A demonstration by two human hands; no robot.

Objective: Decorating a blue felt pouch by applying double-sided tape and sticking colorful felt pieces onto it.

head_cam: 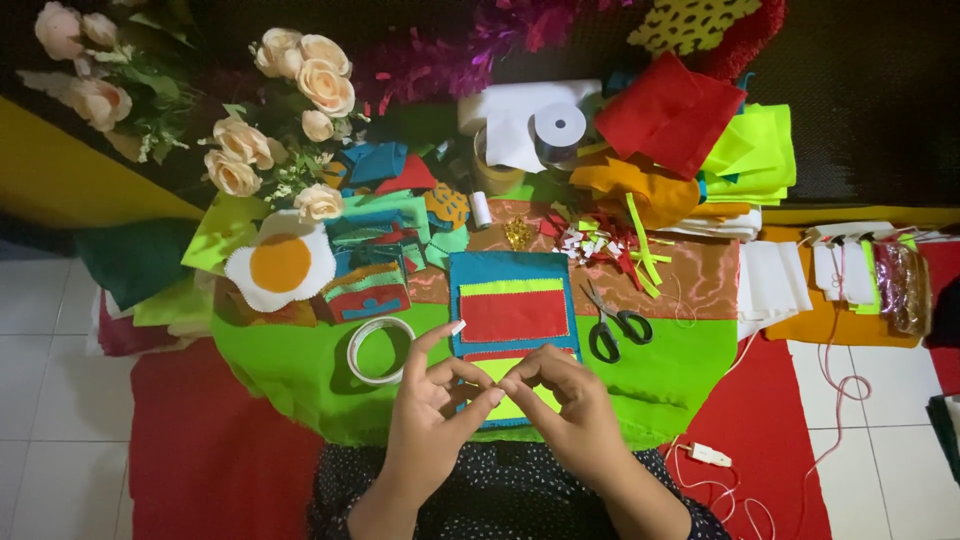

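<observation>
Head view: left hand (432, 412) and right hand (566, 400) meet fingertip to fingertip over lime felt strip (512, 392), pinching its upper edge; strip lies on lower part of teal felt panel (512, 300). Red felt rectangle (514, 316) above strip. Scissors (612, 325) just right of panel, tape ring (378, 350) left. Judgement: keep strip square to panel edges, press flat from centre outward.
</observation>
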